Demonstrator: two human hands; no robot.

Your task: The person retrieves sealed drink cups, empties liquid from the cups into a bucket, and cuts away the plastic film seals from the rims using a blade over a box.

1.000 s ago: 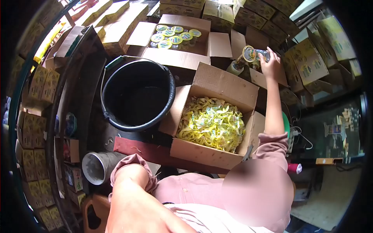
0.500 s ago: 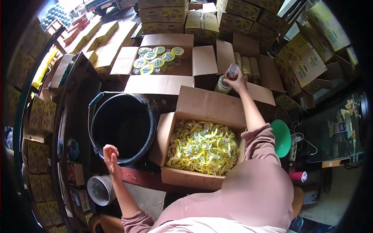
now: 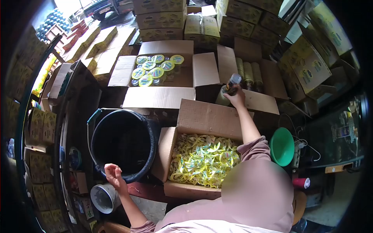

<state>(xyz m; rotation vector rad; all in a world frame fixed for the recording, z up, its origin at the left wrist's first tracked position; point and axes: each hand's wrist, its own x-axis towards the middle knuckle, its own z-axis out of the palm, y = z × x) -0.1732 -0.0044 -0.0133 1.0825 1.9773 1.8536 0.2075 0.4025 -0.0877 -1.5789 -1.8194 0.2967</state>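
My right hand (image 3: 236, 98) is closed around a clear plastic container (image 3: 234, 80) with something dark in its lower part. It tilts above a pale green, round-topped container (image 3: 222, 97), which stands beside the open carton (image 3: 274, 77) at the right. Whether the two containers touch, I cannot tell. My left hand (image 3: 113, 173) hovers at the near rim of the large black bucket (image 3: 152, 149), fingers loosely bent and apart, holding nothing. Between my arms sits a cardboard box (image 3: 208, 116) filled with yellow-green printed plastic strips (image 3: 204, 159).
Sealed cups (image 3: 156, 72) with yellow-rimmed lids lie in an open carton (image 3: 159, 97) at the back. Several cup stacks (image 3: 248, 73) fill part of the right carton. A green bowl (image 3: 282, 146), a white bucket (image 3: 104, 199) and cables are nearby. Cartons are piled all around.
The whole view has shifted, so the scene sits lower. My right hand has come slightly down and toward me, still gripping the clear container. My left hand stays by the bucket, fingers slightly more spread.
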